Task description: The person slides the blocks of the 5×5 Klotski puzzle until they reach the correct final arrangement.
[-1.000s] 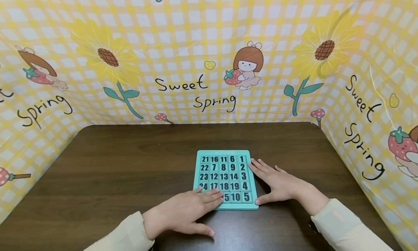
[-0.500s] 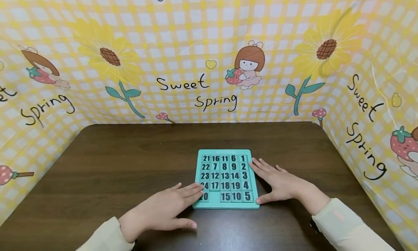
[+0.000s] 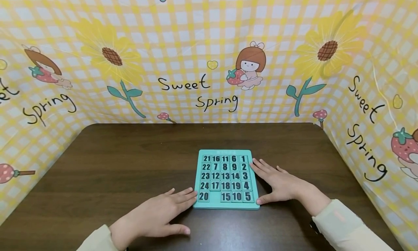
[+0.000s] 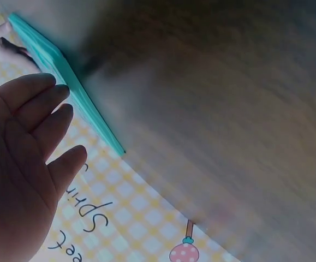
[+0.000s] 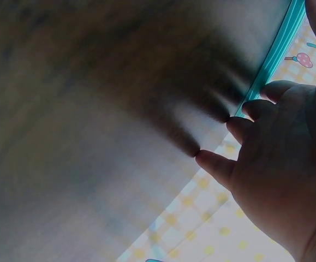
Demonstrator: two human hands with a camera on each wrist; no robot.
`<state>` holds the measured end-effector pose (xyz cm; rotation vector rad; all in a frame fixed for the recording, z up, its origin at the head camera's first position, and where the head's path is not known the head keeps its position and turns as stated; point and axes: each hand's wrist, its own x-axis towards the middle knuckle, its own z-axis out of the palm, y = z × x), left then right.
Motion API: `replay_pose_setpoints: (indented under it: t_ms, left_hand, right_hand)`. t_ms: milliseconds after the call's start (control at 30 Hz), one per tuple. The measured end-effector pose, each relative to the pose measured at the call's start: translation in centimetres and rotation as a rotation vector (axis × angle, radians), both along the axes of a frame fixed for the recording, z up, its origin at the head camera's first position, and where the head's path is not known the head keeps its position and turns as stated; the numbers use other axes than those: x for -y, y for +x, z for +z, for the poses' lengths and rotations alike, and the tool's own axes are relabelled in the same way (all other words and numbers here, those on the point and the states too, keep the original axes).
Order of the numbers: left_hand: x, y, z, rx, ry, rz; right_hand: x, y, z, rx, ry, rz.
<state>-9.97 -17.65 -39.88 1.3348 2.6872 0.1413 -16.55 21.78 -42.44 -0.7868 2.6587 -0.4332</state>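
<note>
The left hand's fingers lie straight and close together, the little finger a bit apart; the left hand [image 3: 158, 213] points their tips at the left edge of a number puzzle [image 3: 224, 180], near its lower corner, with the thumb out wide. Whether those tips touch the edge I cannot tell. The right hand [image 3: 281, 183] rests against the opposite edge, fingers straight and slightly spread, thumb at the lower right corner. Neither hand pinches anything.

Between the hands, the turquoise puzzle lies flat on the dark brown tabletop [image 3: 130, 160], a little right of centre. Its bottom row reads 20, a gap, 15, 10, 5, and tile 17 [image 3: 215, 186] sits directly above the gap. The top row reads 21, 16, 11, 6, 1.

Pale sleeves [image 3: 346, 220] cover both arms. Behind the tabletop hangs a yellow checked cloth [image 3: 183, 33] with flowers and "Sweet Spring" lettering.
</note>
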Motion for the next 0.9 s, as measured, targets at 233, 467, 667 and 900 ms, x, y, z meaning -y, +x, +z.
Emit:
replay_pose_setpoints:
  t_ms: [233, 467, 667, 900]
  left_hand:
    - [-1.0, -0.3, -0.5, -0.009, 0.0, -0.026]
    - [-2.1, -0.6, -0.8, -0.018, -0.007, -0.065]
    - [-3.0, -0.9, -0.5, 0.012, -0.037, -0.066]
    - [-2.7, -1.5, 0.1, 0.063, -0.025, -0.032]
  right_hand:
    - [-0.1, 0.0, 0.0, -0.001, 0.001, 0.0]
    - [-0.1, -0.1, -0.2, -0.004, -0.002, 0.004]
    - [-0.1, -0.1, 0.0, 0.0, 0.001, 0.002]
    - [-0.1, 0.0, 0.0, 0.004, 0.0, -0.001]
